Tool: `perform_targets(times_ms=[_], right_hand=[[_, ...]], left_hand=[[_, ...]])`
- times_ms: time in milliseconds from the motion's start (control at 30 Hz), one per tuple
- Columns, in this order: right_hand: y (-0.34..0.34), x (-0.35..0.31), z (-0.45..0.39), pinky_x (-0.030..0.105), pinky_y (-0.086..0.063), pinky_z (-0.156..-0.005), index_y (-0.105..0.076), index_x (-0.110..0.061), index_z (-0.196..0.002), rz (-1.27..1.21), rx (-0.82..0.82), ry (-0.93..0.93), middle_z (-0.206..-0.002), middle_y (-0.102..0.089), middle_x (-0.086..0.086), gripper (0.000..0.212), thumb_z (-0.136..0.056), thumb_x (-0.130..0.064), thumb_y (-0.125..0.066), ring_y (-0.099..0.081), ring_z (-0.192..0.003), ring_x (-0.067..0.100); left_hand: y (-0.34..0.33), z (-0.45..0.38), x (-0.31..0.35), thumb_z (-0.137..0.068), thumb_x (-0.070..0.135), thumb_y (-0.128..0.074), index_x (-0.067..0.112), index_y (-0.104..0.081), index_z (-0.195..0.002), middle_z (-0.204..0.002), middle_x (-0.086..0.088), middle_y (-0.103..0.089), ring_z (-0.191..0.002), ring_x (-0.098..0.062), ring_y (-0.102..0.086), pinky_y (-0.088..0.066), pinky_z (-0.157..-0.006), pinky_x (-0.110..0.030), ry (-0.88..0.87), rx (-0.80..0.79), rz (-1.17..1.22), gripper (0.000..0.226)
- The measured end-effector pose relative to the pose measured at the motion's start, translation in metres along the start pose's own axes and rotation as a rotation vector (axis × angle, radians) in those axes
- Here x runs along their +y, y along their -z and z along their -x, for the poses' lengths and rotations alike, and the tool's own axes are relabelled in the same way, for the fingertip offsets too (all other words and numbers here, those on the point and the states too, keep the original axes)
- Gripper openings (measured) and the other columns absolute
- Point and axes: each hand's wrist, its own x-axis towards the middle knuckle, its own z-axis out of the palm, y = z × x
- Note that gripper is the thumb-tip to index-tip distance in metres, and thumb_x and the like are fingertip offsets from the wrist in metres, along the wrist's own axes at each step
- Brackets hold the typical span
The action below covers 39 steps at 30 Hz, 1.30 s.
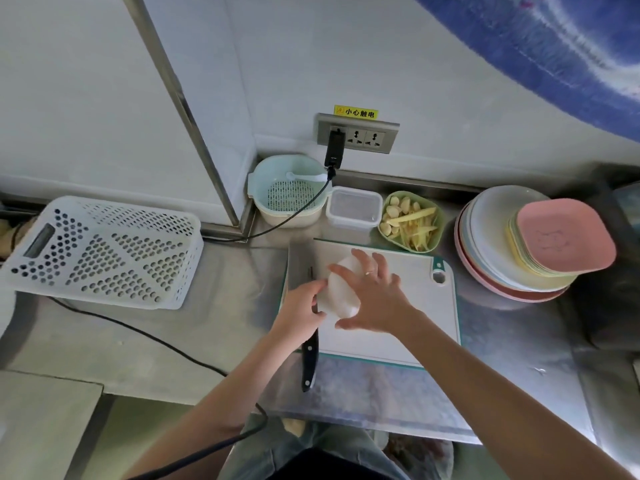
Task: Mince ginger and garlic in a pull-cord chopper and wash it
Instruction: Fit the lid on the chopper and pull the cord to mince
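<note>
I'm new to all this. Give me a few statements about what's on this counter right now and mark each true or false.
1. Both hands are on the white chopper over the cutting board. True: left hand, right hand.
2. The green bowl holds garlic cloves and ginger strips. True.
3. The knife lies in the white basket. False: it lies along the board's left edge, handle toward the person.
4. The clear box sits between the strainer and the green bowl. True.
5. The plates are stacked left of the board. False: they are to its right.
6. Nothing is plugged into the wall socket. False: a black adapter is plugged in.
</note>
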Motion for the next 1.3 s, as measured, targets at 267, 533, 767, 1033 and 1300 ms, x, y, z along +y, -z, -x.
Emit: perform_targets(times_ms=[267,533,767,1033,1300], right_hand=[[0.025,-0.010,-0.008,0.066,-0.037,-0.093,-0.013,-0.053,-0.135,0.056,-0.186,-0.068,-0.148,-0.003,0.004,0.103,-0.056,-0.059,-0.078,-0.013,-0.128,0.042],[0.020,-0.006,0.007,0.058,-0.043,-0.090,-0.013,-0.049,-0.138,0.061,-0.155,-0.124,-0.146,-0.007,0.004,0.106,-0.055,-0.061,-0.078,-0.016,-0.128,0.037],[0.016,-0.009,0.013,0.052,-0.039,-0.093,-0.016,-0.051,-0.136,0.004,-0.065,-0.090,-0.146,-0.006,0.001,0.102,-0.055,-0.059,-0.077,-0.012,-0.129,0.033],[0.018,-0.011,0.015,0.051,-0.043,-0.090,-0.017,-0.054,-0.133,-0.046,0.021,-0.089,-0.144,-0.008,-0.001,0.099,-0.052,-0.062,-0.076,-0.014,-0.129,0.032],[0.019,-0.016,0.006,0.053,-0.038,-0.092,-0.017,-0.054,-0.134,-0.008,0.004,-0.087,-0.146,-0.009,-0.001,0.098,-0.054,-0.063,-0.074,-0.016,-0.128,0.034]], left_hand=[[-0.001,0.001,0.009,-0.077,-0.005,-0.061,0.013,-0.056,-0.129,-0.110,0.002,-0.067,-0.101,-0.016,-0.064,-0.052,-0.090,-0.027,0.073,-0.007,0.110,0.055],[-0.002,0.001,0.007,-0.076,-0.012,-0.054,0.021,-0.054,-0.132,-0.107,0.006,-0.066,-0.103,-0.011,-0.064,-0.053,-0.088,-0.027,0.094,-0.045,0.206,0.065],[-0.002,0.001,0.007,-0.075,-0.014,-0.053,0.018,-0.058,-0.126,-0.109,0.004,-0.068,-0.103,-0.011,-0.065,-0.052,-0.089,-0.026,0.143,-0.032,0.299,0.061],[0.002,0.001,0.006,-0.077,-0.017,-0.049,0.016,-0.057,-0.127,-0.109,0.010,-0.065,-0.100,0.002,-0.062,-0.047,-0.077,-0.007,0.148,-0.056,0.311,0.061],[0.001,-0.001,0.003,-0.079,-0.016,-0.049,0.014,-0.056,-0.129,-0.117,0.000,-0.067,-0.107,-0.009,-0.063,-0.049,-0.086,-0.015,0.174,-0.041,0.311,0.059]])
